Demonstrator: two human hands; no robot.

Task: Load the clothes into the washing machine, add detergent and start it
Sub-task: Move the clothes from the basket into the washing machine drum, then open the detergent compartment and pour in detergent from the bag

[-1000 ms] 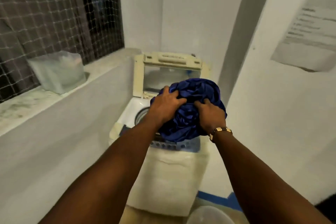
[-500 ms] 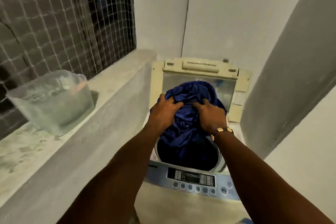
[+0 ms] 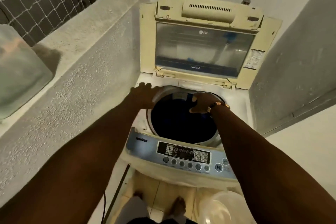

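Clothes [image 3: 183, 114] lie in the drum [image 3: 214, 138]; left hand [image 3: 143, 94] spread, right hand [image 3: 201, 102] loosely curled.

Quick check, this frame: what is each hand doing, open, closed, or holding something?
Left hand: open, resting flat on the rim of the drum, holding nothing.
Right hand: over the drum opening; its fingers curl down, but whether they hold anything cannot be told.

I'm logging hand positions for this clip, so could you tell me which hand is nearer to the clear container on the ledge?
The left. The left hand is at the drum's left rim, on the side toward the clear container; the right hand is over the drum's right side, farther away.
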